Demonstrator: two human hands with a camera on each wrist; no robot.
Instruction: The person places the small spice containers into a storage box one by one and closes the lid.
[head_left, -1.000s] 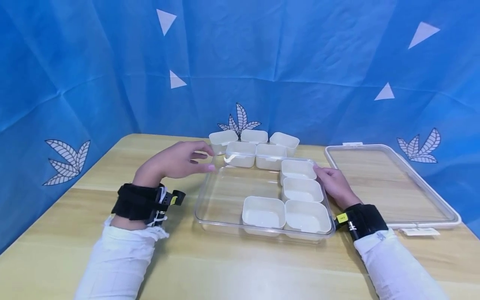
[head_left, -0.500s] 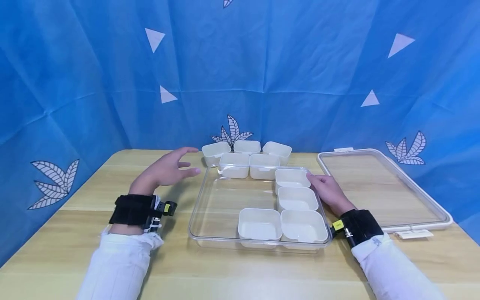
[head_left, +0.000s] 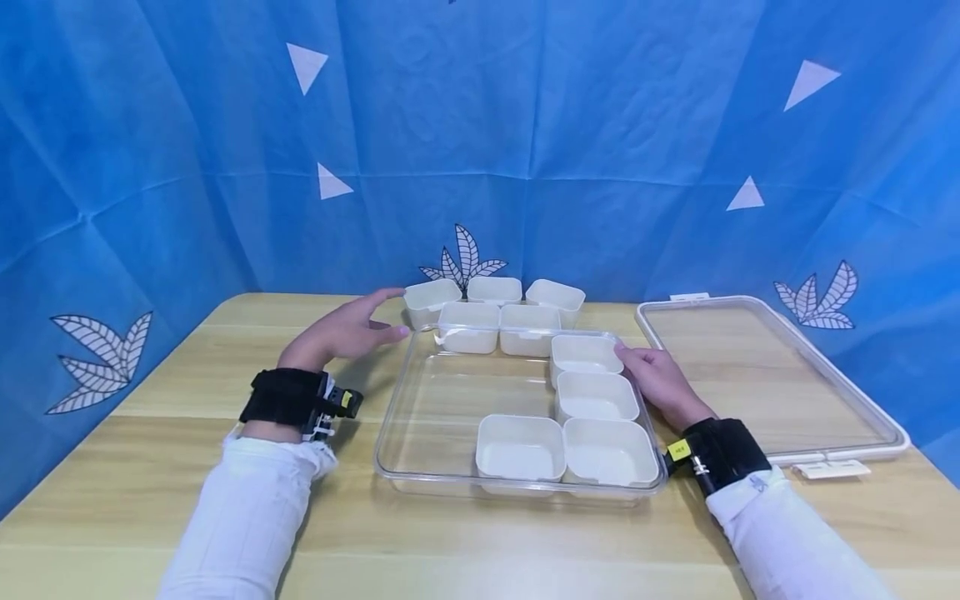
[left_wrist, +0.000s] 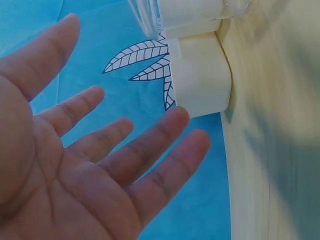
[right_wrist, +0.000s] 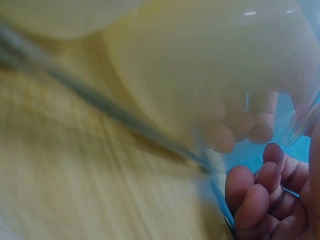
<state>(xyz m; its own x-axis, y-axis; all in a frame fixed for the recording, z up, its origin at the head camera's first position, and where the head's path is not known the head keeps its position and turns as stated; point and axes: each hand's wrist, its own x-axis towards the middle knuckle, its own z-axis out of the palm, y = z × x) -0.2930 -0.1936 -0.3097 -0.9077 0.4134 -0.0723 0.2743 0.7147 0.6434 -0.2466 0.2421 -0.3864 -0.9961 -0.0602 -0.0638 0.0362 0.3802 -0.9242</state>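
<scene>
My left hand reaches out with loosely spread fingers beside the white container at the back left; nothing is held. In the left wrist view its fingertips overlap or come close to a white container. My right hand grips the right side of a clear plastic box, thumb at the rim and fingers curled outside the wall. Inside the box, small white containers stand along the right side, such as the front right one, with another container to its left.
Behind the box stand more white containers, two nearer ones and a back row including the right one. A clear lid with a white frame lies on the table at right. A blue curtain hangs behind.
My left hand has drawn back left from the box's far corner, then come in again toward the back left container. The right hand keeps its grip; the head view has tilted slightly.
</scene>
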